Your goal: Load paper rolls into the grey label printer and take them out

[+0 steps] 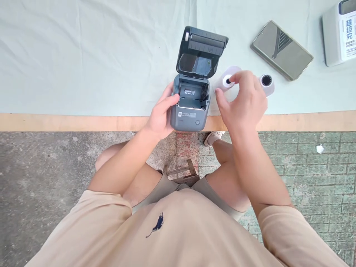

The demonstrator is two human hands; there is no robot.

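Observation:
My left hand (162,111) is wrapped around the left side of a dark grey portable label printer (189,119), thumb on its rim. The printer's lid (204,48) is tipped up, baring a paper bay with no roll inside. To its right, my right hand (244,98) has hold of a white paper roll (225,79). One fingertip is at the roll's core and the thumb is at its near edge; the other fingers are partly hidden. A second white roll (270,91) with a dark, toothed core stands just beyond that hand.
A phone (283,50) in a case lies at the upper right of the cloth-covered table (83,55). Farther right is a white box-shaped device (332,40) with a printed label. The table's wooden front edge (69,122) runs beneath my hands. Below is a small wooden stool (191,168).

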